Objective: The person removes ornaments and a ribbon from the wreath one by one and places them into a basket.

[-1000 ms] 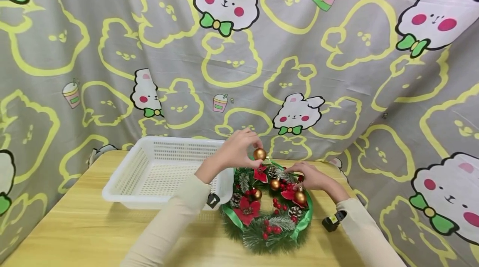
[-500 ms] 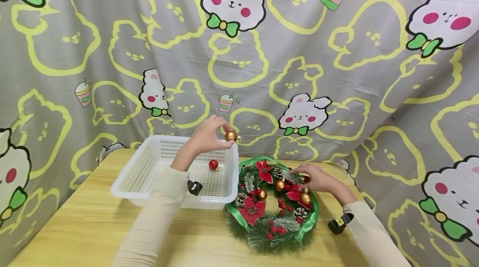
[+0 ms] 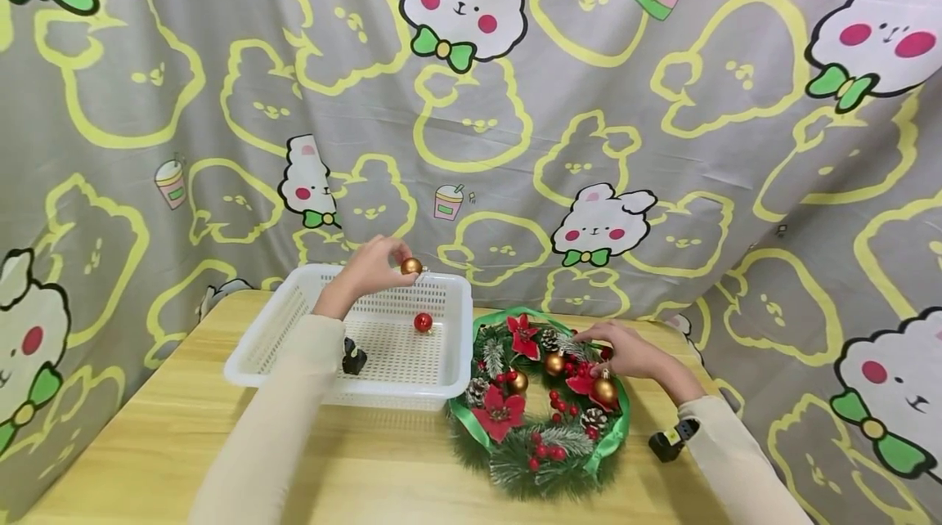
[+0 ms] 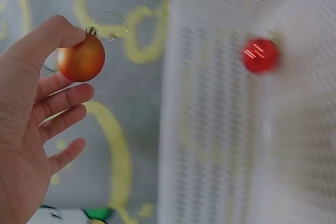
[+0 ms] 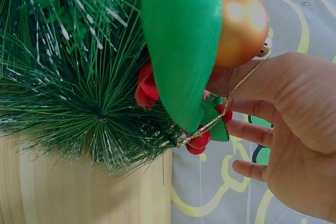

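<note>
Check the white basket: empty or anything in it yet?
Not empty. One red ball lies on the floor of the white basket. The gold ball is not in: the left hand holds it above the far rim.

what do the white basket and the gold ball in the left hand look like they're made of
White basket: likely moulded plastic, matte, with perforated walls and floor. Gold ball, pinched by the left hand: satin metallic finish with soft sheen and a small cap; plastic or glass, unclear.

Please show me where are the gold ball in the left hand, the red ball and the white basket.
gold ball (image 3: 411,266), head view, middle of the ball.
red ball (image 3: 423,322), head view, its centre.
white basket (image 3: 334,381), head view, near rim.
</note>
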Motion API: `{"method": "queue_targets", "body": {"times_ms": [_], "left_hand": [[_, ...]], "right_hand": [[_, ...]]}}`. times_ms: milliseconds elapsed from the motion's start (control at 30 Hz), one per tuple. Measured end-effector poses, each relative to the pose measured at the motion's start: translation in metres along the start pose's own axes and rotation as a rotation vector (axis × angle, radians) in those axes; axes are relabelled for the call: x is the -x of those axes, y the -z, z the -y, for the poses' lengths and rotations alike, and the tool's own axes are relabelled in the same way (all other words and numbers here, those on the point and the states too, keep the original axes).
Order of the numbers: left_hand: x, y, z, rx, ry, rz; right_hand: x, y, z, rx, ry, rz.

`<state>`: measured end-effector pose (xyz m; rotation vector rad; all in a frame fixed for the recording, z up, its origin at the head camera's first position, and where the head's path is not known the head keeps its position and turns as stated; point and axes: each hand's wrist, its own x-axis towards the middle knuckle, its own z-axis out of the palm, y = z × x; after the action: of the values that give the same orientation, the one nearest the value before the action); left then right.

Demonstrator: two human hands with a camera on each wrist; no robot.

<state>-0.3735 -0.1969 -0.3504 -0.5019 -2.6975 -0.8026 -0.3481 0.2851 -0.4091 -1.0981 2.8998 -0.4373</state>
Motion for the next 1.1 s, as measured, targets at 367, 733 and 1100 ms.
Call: {"method": "queue_targets", "body": {"times_ms": [367,733,1100], "left_hand": [[0.009,-0.023,0.041,-0.112,0.108,0.191],[0.009,-0.04,0.04,-0.322,-0.026,0.262],[0.007,-0.047,0.031,-0.373,-0.077,0.3]], "right_hand": [[0.003,0.0,-0.001,-0.006,0.006,-0.006],[0.003,-0.002,-0.001,-0.001,0.02,-0.01],[0.002,-0.001,-0.002,0.013,0.021,-0.017]]}}
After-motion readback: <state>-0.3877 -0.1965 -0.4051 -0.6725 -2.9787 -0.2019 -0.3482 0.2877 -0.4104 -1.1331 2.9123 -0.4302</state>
